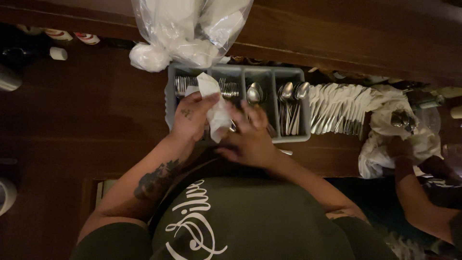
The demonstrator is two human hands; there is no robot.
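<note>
My left hand [191,117] grips a white paper napkin [215,108] over a grey cutlery tray [298,103] with several compartments. My right hand [249,137] is closed against the napkin's lower end; a metal piece of cutlery shows dimly between the fingers, its kind unclear. The tray holds forks [230,88] at the left and spoons [292,96] at the right. Both hands hover over the tray's front half.
A clear plastic bag of white napkins [190,31] hangs over the tray's back edge. A row of napkin-wrapped cutlery rolls [337,108] lies right of the tray. Another person's arm [416,192] and a white cloth [390,130] are at the right. Cups stand at the far left.
</note>
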